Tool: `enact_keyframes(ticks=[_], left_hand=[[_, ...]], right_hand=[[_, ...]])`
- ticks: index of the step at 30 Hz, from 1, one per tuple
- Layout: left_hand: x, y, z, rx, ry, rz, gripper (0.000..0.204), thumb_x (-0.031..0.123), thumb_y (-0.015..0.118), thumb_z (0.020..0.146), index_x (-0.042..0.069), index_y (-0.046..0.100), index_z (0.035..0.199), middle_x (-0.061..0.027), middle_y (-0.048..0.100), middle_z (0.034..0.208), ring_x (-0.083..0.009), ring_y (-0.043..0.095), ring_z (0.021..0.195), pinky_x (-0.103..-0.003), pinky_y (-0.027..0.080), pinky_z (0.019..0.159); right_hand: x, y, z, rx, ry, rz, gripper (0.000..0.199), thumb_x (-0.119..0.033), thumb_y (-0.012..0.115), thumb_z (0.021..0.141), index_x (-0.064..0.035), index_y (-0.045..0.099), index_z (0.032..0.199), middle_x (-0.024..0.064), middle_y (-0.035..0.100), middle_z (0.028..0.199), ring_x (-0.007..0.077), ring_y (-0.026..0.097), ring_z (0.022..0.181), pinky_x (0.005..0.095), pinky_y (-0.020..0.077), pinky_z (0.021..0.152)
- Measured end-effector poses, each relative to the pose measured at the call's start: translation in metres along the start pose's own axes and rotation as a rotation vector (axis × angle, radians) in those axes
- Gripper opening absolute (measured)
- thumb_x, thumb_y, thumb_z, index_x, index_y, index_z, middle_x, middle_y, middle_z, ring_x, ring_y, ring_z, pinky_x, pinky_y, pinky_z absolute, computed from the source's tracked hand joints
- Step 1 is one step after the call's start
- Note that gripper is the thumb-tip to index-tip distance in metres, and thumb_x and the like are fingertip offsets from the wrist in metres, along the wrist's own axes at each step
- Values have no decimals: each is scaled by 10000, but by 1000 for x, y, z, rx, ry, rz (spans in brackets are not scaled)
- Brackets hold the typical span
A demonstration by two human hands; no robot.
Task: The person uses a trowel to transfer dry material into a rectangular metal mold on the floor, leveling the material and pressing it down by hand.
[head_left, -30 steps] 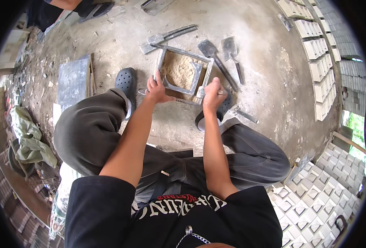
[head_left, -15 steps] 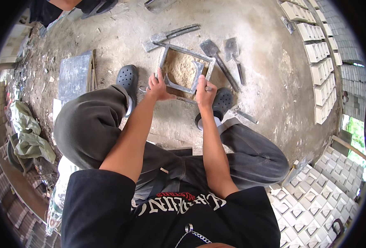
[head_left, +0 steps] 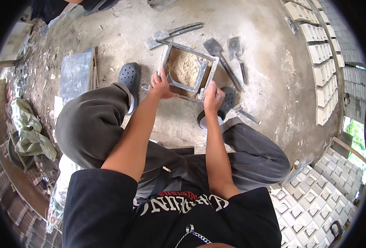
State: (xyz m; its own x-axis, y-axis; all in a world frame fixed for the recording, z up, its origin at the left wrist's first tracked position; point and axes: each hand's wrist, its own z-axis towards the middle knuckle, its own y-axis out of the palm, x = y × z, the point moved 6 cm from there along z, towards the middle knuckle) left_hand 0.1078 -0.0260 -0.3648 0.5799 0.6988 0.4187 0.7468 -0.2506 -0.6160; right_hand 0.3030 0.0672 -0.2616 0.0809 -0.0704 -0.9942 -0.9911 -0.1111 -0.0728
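A square grey mould frame (head_left: 193, 52) rests on the ground between my feet. Pale sandy powder (head_left: 183, 69) lies inside it, next to a smaller grey inner frame (head_left: 200, 76) with curved corners. My left hand (head_left: 161, 86) grips the frame's near left corner, its fingers over the rim. At the near right corner, my right hand (head_left: 213, 99) is closed, thumb along the frame's edge; a short grey end, perhaps a handle, shows in its fist. The underside of that grip is hidden.
Trowel-like tools (head_left: 218, 53) lie right of the frame, and another flat tool (head_left: 166, 35) beyond it. Flat boards (head_left: 76, 72) stand to the left. Rows of pale blocks (head_left: 318, 53) line the far right. Patterned tiles (head_left: 311, 202) are stacked at lower right. Another person's arm shows at top left.
My right hand has slid a little right and toward me, uncovering more of the frame's near right corner. My left hand stays on its corner. The whole view has shifted slightly.
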Motion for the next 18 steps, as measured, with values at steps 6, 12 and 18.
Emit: enact_keyframes(ticks=[6,12,18], left_hand=[[-9,0,0,18,-6,-11,1522,557,869,538,154,-277,1454,-281,-63,1535,-447,-31,1431,-664,201,1069],[-7,-5,-3,5,6,13,1527,578,860,543,101,-274,1446,-348,-44,1500,-500,-14,1405,-641,177,1085],[-14,5,2,53,27,20,1530,585,858,541,111,-279,1448,-358,-55,1496,-498,-22,1409,-637,169,1085]], right_hand=[[-36,9,-15,89,-13,2,471,-248,541,952,-56,425,538,-37,411,514,52,354,477,278,243,442],[-30,3,-1,146,17,191,488,-247,521,958,-39,451,523,-19,419,494,67,380,480,288,269,459],[-17,9,7,86,49,22,481,-237,530,952,-39,457,519,-5,438,489,80,389,466,285,293,458]])
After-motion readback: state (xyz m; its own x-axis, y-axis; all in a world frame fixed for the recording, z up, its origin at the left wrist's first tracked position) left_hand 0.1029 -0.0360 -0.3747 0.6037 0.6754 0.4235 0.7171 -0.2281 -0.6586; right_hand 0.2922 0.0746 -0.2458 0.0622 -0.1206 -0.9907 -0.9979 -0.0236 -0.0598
